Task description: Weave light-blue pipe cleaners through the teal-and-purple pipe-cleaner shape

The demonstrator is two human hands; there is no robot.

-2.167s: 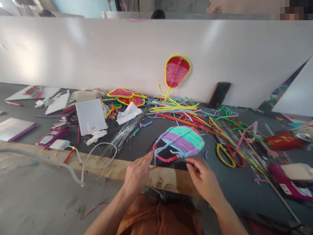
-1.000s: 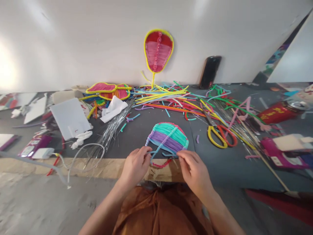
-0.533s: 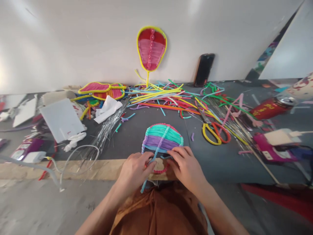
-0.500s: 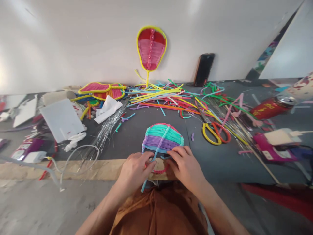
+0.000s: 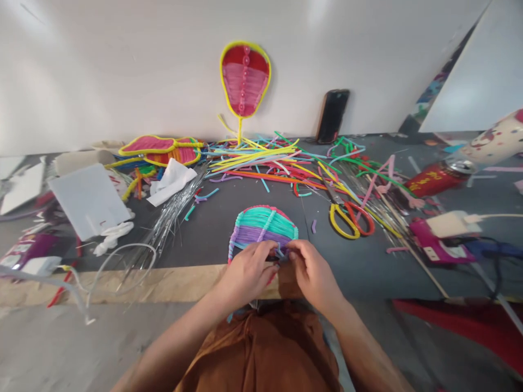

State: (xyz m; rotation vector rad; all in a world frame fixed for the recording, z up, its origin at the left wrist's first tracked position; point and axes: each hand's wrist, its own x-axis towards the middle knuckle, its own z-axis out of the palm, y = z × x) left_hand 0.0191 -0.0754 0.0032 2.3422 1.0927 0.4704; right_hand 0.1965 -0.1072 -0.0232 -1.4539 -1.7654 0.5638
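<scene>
A rounded pipe-cleaner frame (image 5: pixel 267 218), wound with turquoise and purple rows and edged in pink and lilac, lies at the table's front edge. A twisted spine runs down its middle. My left hand (image 5: pixel 251 272) reaches over its lower part, with thumb and fingers pinched at a light blue pipe cleaner (image 5: pixel 280 251). Facing it, my right hand (image 5: pixel 316 275) pinches by the frame's lower right side, at the same blue strand. Fingers cover much of the lower frame, and a blue tail (image 5: pixel 230 317) hangs below my left wrist.
Loose pipe cleaners (image 5: pixel 253 158) are heaped at the back. Scissors (image 5: pixel 345 218) lie to the right, near a red can (image 5: pixel 441 177) and a power strip (image 5: pixel 435 242). A phone (image 5: pixel 333 116) and a pink, yellow-rimmed piece (image 5: pixel 245 79) stand against the wall. Silver strands (image 5: pixel 167 209) lie left.
My left hand has moved right and up over the frame, closer to my right hand. The blue strand's end now shows between both hands. The view has shifted slightly.
</scene>
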